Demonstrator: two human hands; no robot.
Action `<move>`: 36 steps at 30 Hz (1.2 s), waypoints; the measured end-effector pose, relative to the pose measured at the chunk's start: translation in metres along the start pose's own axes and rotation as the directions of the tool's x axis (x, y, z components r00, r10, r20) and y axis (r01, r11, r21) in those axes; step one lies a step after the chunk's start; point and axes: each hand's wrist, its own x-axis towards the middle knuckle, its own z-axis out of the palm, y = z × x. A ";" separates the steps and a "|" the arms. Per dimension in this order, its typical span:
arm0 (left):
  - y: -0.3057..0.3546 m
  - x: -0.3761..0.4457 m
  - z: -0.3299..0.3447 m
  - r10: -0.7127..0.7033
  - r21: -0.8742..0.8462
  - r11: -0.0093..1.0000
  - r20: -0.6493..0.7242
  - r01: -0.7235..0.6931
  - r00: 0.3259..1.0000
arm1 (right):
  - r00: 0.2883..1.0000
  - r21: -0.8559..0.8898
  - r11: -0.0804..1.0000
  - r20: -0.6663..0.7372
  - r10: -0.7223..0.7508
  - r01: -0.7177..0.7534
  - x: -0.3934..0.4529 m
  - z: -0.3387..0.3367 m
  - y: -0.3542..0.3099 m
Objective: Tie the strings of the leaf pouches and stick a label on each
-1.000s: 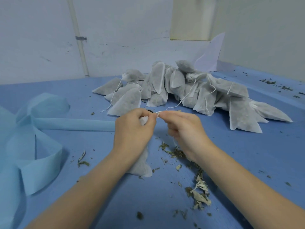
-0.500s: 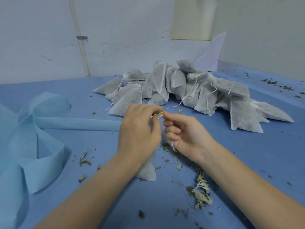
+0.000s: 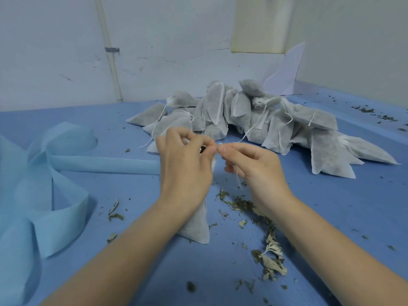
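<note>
pouch (image 3: 196,228) stands on the blue table (image 3: 331,217), top gripped by the left hand (image 3: 185,164); right hand (image 3: 254,166) pinches its string (image 3: 238,181). beyond the hands, pouch pile (image 3: 265,122) by white walls (image 3: 55,51); crumbled leaves (image 3: 270,259) below-right, blue fabric strip (image 3: 55,195) left.

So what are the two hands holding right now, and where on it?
Both hold one leaf pouch at its top. The left hand grips the gathered neck; the right hand pinches its white string beside the neck. The pouch's bottom rests on the blue table.
</note>
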 end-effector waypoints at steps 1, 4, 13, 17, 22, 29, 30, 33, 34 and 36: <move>0.001 0.002 0.000 -0.083 -0.055 0.995 0.052 0.086 0.995 | 1.000 0.017 1.000 0.001 -0.004 0.004 0.000 0.001 0.000; 0.005 0.007 -0.001 -0.232 -0.189 0.944 0.203 0.270 0.951 | 0.999 0.122 0.992 0.033 0.011 -0.015 -0.001 0.008 0.000; 0.002 0.010 0.000 -0.270 -0.180 0.935 0.198 0.306 0.942 | 0.999 0.019 0.999 0.023 0.042 -0.043 0.000 0.020 0.000; 0.002 0.011 0.003 -0.306 -0.145 0.934 0.154 0.328 0.939 | 1.000 -0.025 0.999 -0.006 0.031 -0.031 0.002 0.021 -0.001; -0.001 0.013 0.001 -0.374 -0.175 0.904 0.126 0.391 0.919 | 0.997 -0.148 0.986 -0.007 -0.081 0.079 0.003 0.019 -0.003; -0.003 0.024 -0.013 -0.411 -0.216 0.882 0.078 0.418 0.908 | 0.988 -0.129 0.982 -0.055 -0.145 0.137 0.007 0.020 -0.008; -0.002 0.024 -0.015 -0.386 -0.234 0.889 0.080 0.393 0.919 | 0.985 -0.118 0.982 -0.073 -0.158 0.148 0.007 0.019 -0.008; 0.002 0.021 -0.015 -0.290 -0.350 0.879 0.149 0.325 0.945 | 0.974 -0.049 0.989 -0.172 -0.146 0.140 0.009 0.014 -0.007; 0.004 0.019 -0.014 -0.274 -0.375 0.869 0.182 0.324 0.944 | 0.969 0.014 0.993 -0.222 -0.111 0.117 0.010 0.013 -0.006; 0.004 0.016 -0.010 -0.287 -0.389 0.846 0.244 0.364 0.927 | 0.944 0.199 0.979 -0.329 0.017 0.052 0.014 0.010 -0.003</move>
